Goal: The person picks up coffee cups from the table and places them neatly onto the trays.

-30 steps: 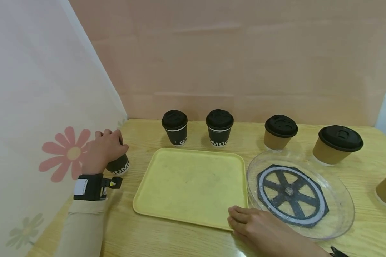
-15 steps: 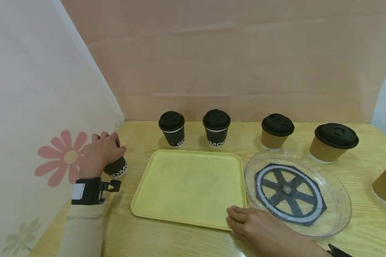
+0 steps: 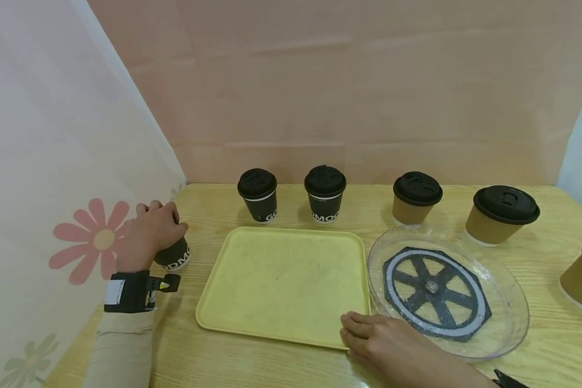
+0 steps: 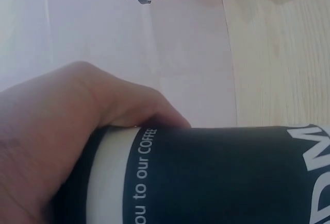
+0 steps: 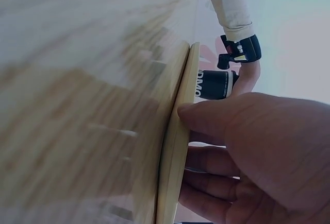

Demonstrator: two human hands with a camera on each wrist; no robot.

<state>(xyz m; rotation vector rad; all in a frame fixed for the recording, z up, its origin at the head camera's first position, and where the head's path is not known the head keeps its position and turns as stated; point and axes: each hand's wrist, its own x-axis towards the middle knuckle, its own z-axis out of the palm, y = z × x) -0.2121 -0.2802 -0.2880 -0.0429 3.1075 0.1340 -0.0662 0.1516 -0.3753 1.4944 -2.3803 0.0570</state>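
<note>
At the left of the table my left hand reaches over a black paper coffee cup and grips it near the top, the thumb along its side. White lettering shows on the cup's wall in the left wrist view; the hand hides most of its lid. The cup looks upright. A yellow rectangular tray lies flat in the middle. My right hand holds that tray's near right corner. In the right wrist view the thumb presses the rim's outer side and the fingers reach over its top.
Two lidded black cups stand behind the tray. Several brown lidded cups stand at the back and right. A clear round dish with a dark wheel-like pattern sits against the tray's right side. A floral sheet borders the left.
The whole head view shifts slightly leftward. Both hands keep their places on the cup and the tray, and no object visibly moves on the table.
</note>
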